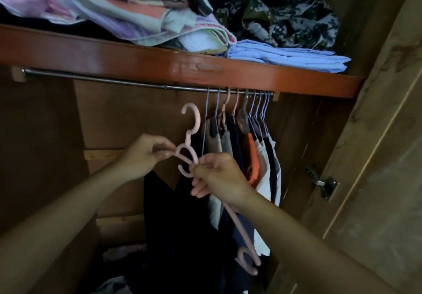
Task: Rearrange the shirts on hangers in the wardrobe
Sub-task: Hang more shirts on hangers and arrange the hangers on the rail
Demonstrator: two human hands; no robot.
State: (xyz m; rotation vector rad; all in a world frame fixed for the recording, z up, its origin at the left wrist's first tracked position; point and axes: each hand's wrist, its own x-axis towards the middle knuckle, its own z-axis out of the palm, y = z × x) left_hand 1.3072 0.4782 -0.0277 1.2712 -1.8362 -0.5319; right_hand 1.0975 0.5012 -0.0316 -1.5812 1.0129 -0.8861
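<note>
I hold a pink plastic hanger (193, 122) below the metal rail (114, 80), its hook pointing up and off the rail. My left hand (146, 154) pinches its shoulder near the neck. My right hand (217, 175) grips the other shoulder; the hanger's long arm (239, 229) runs down past my right wrist to a curled end. A dark garment (173, 213) hangs beneath my hands. Several shirts on hangers (249, 147) are bunched at the rail's right end, among them grey, navy, orange and white ones.
A red-brown shelf edge (114, 53) runs above the rail, with folded bedding (114, 8), a light blue folded cloth (285, 57) and camouflage clothing (285, 19) on top. The open wardrobe door (376, 156) with a hinge (324, 184) stands at the right. Loose clothes (118, 271) lie on the wardrobe floor.
</note>
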